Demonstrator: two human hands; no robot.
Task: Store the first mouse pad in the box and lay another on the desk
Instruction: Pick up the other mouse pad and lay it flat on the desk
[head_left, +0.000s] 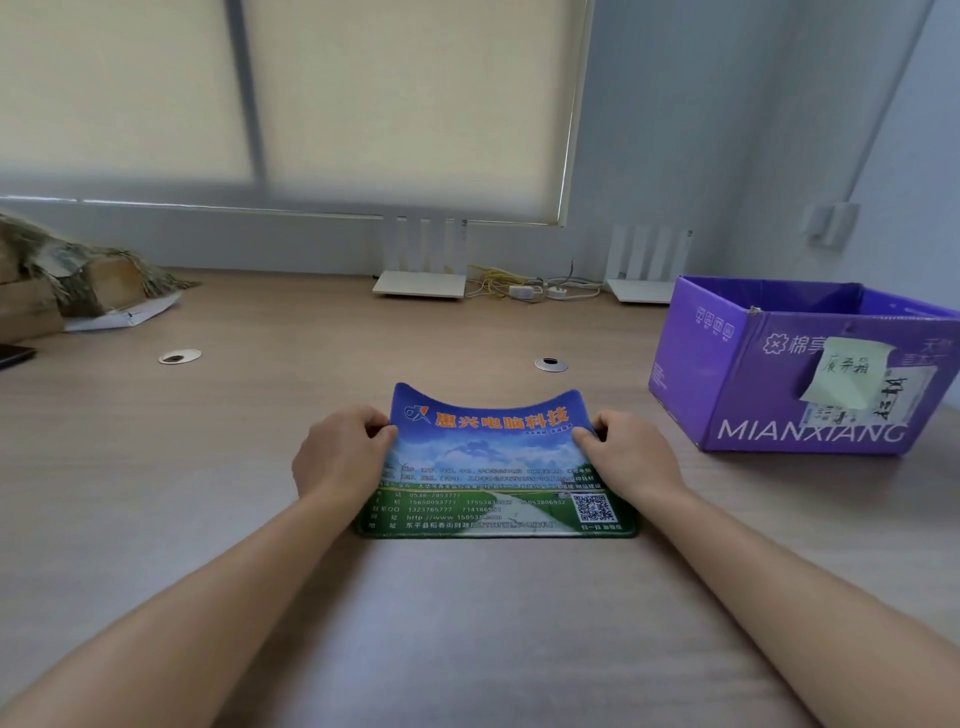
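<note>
At the far left of the pale wood-grain desk (208, 467) lies a heap of frayed brown fabric (78, 270) over some white paper, with a round silver cable grommet (180, 356) a little nearer the middle. The left hand (340, 460) is closed on the left edge of a thin rectangular mouse pad (493, 467) printed with blue sky, green field and orange Chinese lettering, thumb on top and fingers curled beneath. The pad's near edge rests flat on the desk while its far edge is lifted and sags in the middle (the two gripped sides stand higher than the centre). The right hand (631, 457) pinches the opposite edge the same way, thumb over the printed face. Behind, by the wall, sit two white routers (420, 284) with a tangle of cables between them, and a second grommet (551, 364). At the far right, well apart from the pad, stands an open purple cardboard box (753, 415) marked MIANXIANG, a yellow sticky note (844, 371) stuck on its front.
</note>
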